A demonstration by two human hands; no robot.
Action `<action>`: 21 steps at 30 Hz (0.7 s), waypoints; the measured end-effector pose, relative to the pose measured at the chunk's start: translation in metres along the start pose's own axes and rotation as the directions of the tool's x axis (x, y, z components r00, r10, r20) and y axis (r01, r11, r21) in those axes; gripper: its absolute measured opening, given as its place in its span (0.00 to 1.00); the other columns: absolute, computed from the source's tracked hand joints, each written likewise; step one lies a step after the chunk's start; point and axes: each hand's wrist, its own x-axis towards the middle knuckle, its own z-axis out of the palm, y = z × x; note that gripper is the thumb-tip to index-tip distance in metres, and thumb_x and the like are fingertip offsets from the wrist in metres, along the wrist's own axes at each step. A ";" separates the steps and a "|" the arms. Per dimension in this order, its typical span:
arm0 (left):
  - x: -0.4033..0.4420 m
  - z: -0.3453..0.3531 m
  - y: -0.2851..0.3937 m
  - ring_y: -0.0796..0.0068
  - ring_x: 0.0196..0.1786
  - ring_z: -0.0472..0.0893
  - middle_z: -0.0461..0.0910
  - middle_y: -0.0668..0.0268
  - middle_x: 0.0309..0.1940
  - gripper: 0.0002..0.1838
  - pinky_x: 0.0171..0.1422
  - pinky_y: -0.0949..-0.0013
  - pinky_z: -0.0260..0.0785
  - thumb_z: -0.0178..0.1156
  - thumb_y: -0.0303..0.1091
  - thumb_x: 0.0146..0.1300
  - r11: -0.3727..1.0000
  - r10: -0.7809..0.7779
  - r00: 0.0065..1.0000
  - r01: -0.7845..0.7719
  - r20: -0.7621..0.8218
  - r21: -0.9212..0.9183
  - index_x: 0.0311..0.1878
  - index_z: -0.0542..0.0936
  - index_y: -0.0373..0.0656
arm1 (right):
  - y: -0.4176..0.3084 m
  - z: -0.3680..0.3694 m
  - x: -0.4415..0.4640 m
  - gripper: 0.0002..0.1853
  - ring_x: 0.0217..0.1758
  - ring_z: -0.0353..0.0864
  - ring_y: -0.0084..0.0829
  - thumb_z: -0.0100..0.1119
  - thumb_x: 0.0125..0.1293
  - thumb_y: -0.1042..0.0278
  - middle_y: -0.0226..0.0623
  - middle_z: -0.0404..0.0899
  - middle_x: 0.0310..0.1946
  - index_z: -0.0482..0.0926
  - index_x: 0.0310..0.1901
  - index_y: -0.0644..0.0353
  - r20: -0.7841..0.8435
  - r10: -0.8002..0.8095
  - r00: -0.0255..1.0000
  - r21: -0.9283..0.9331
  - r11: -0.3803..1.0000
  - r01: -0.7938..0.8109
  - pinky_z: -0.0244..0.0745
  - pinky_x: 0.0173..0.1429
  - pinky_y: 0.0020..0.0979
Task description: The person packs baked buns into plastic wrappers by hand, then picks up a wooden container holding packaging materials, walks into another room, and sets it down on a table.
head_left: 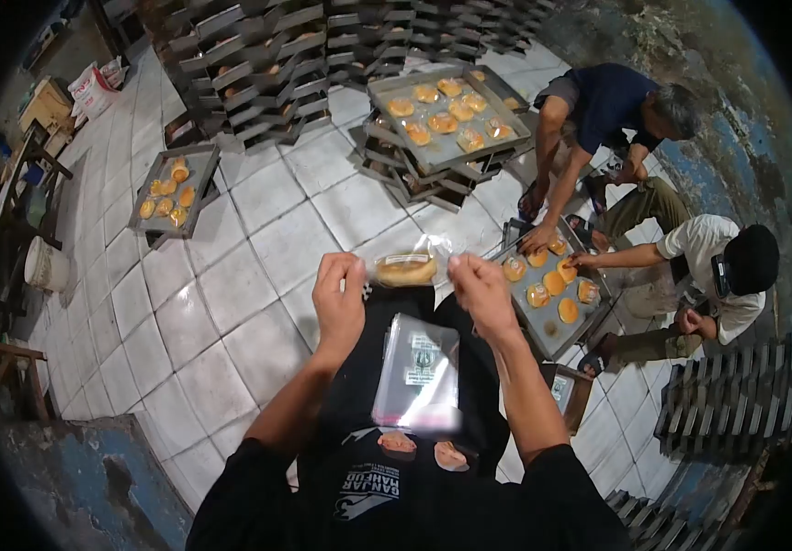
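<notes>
A long bread roll [405, 269] lies inside a clear plastic bag [440, 250], held up above my lap. My left hand [339, 298] is closed at the bag's left end, thumb and fingers pinched together. At the opposite end, the fingers of my right hand [485, 292] pinch the clear plastic. Below them, a stack of flat clear bags [419, 376] with green-and-white printing rests on my lap.
Trays of buns [451, 129] stand piled ahead, with another bun tray [175, 193] at left. On the right, two people [612, 115] [727, 266] reach over a bun tray [554, 342]. Stacked metal trays [258, 73] line the back; a white bucket [47, 264] stands left.
</notes>
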 end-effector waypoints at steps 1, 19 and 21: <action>-0.014 -0.010 -0.008 0.75 0.40 0.75 0.77 0.65 0.40 0.15 0.51 0.72 0.66 0.55 0.34 0.75 0.999 -0.044 0.998 0.044 0.039 -0.002 0.31 0.78 0.35 | 0.017 0.002 -0.012 0.21 0.23 0.60 0.14 0.57 0.74 0.59 0.21 0.66 0.18 0.74 0.23 0.59 0.033 0.043 0.999 0.000 0.999 -0.043 0.56 0.27 0.23; -0.053 0.016 0.002 0.55 0.70 0.70 0.69 0.49 0.69 0.30 0.71 0.61 0.63 0.64 0.34 0.66 0.994 -0.072 0.848 0.019 0.525 0.107 0.69 0.69 0.33 | 0.126 -0.147 -0.076 0.28 0.55 0.80 0.50 0.68 0.62 0.68 0.52 0.78 0.54 0.70 0.62 0.65 -0.613 -0.492 0.618 -0.683 0.723 -0.102 0.74 0.60 0.42; -0.069 0.004 0.010 0.50 0.73 0.67 0.66 0.46 0.71 0.32 0.75 0.58 0.60 0.65 0.37 0.65 0.932 0.051 0.790 -0.258 0.610 0.256 0.69 0.69 0.33 | 0.158 -0.186 -0.103 0.29 0.60 0.77 0.51 0.68 0.62 0.67 0.53 0.76 0.58 0.70 0.63 0.63 -0.576 -0.630 0.521 -0.815 0.489 -0.311 0.71 0.64 0.43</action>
